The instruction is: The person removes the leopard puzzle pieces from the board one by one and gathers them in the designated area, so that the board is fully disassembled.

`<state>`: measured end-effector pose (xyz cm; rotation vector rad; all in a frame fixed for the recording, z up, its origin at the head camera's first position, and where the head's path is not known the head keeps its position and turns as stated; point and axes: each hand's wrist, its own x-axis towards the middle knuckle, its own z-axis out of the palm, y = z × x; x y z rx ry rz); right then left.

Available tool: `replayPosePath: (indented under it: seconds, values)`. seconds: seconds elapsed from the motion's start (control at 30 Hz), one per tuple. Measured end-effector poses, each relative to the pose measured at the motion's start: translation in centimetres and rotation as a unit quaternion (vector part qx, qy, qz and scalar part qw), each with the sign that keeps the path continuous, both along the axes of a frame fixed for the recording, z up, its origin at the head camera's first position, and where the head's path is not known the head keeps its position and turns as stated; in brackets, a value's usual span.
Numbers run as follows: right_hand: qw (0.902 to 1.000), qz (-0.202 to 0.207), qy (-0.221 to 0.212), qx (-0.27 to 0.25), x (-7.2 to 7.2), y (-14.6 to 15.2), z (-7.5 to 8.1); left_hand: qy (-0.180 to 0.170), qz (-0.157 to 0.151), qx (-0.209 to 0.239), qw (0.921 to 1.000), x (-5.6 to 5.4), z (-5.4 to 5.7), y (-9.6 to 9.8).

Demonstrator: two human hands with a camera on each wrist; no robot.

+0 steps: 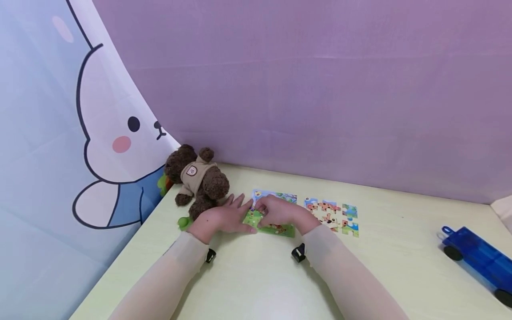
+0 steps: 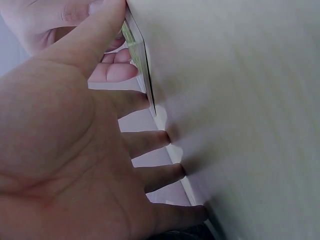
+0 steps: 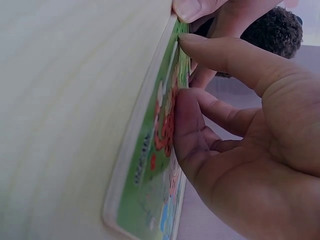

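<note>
A flat puzzle board [image 1: 286, 230] with a green border and cartoon animals lies on the table. My left hand [image 1: 230, 216] rests at its left side, fingers spread and straight. In the left wrist view its fingertips [image 2: 160, 137] touch down along the tabletop and the thumb lies by the board's edge. My right hand [image 1: 280, 210] is over the board, fingers bent. In the right wrist view its thumb and fingertips touch the picture surface [image 3: 165, 125], set apart from each other; I cannot tell whether they pinch a piece. Right of the board lie several loose puzzle pieces [image 1: 350, 226].
A brown teddy bear [image 1: 196, 178] in a beige shirt lies beyond my left hand, a small green toy [image 1: 184, 222] beside it. At the right is a blue see-through toy cart [image 1: 478, 253] with black wheels. A purple cloth [image 1: 304, 89] hangs along the table's back edge.
</note>
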<state>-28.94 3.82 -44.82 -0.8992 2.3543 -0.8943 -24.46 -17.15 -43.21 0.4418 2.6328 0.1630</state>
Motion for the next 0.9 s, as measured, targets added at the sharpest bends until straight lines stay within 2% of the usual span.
replayPosePath:
  seconds: [0.37,0.9]
  values:
    - [0.9998,0.009,-0.015,-0.005,-0.12,0.0,0.23,0.003,-0.003,-0.003,1.0,0.17,0.3,0.15]
    - [0.9994,-0.002,-0.028,-0.023,0.09,0.05,-0.03,-0.002,-0.004,-0.003,1.0,0.12,0.24,0.15]
